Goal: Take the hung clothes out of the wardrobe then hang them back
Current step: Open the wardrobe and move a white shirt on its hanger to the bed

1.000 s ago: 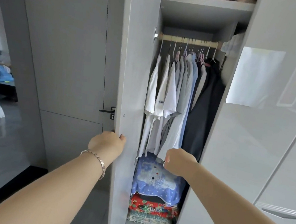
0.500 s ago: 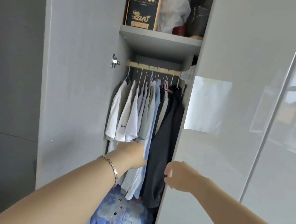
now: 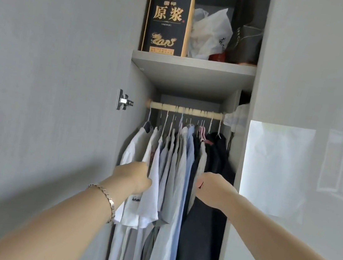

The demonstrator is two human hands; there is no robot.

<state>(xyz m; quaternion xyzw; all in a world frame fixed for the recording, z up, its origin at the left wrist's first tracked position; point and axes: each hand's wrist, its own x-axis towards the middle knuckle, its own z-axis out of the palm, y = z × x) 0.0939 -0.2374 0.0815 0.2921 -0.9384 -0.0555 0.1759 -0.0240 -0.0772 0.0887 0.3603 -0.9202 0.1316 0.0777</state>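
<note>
Below the wooden rail [image 3: 187, 110], the left hand [image 3: 133, 176] is buried among white shirts [image 3: 154, 171], fingers hidden, so a grip cannot be told; the hung clothes [image 3: 178, 163], white through pale blue to dark, are seen dropping lengthwise from the rail, their hangers [image 3: 211, 123] above both hands; the right hand [image 3: 213, 188] is curled against grey and dark garments [image 3: 203, 232], its hold likewise unclear; neither hand is judged nearer.

Pale and dark shirts [image 3: 173, 173] crowded on rail [image 3: 187, 110].
</note>
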